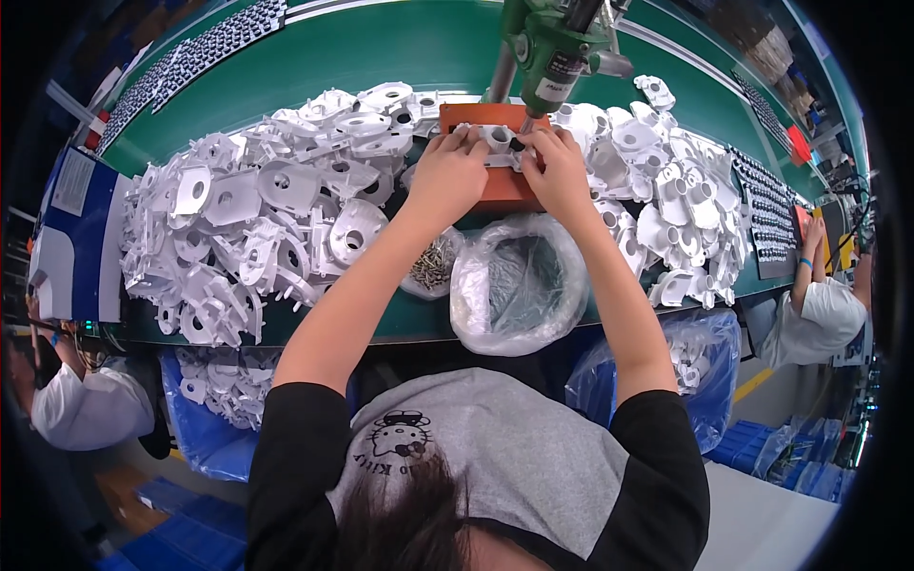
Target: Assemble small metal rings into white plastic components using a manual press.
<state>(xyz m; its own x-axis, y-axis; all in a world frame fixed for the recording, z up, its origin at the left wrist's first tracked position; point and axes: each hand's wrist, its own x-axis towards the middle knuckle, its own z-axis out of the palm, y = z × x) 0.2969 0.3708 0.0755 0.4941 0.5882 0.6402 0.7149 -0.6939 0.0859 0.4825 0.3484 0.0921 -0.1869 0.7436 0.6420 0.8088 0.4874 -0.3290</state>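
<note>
A white plastic part (499,139) with a round collar sits in an orange fixture (509,196) on the green bench. My left hand (450,176) grips its left side, fingers bent over the edge. At its right side my right hand (556,169) has thumb and fingers closed together beside a small black piece (517,145); what they pinch is partly hidden. Just above those fingers, the metal spindle (527,122) of a green upright machine (557,57) points down at the part.
White plastic parts are heaped left (286,186) and right (666,181) of the fixture. Nearer me are a clear bag (519,285) and a bag of screws (430,266). Blue-lined bins (205,419) stand below the bench edge. Other people (824,319) work at both sides.
</note>
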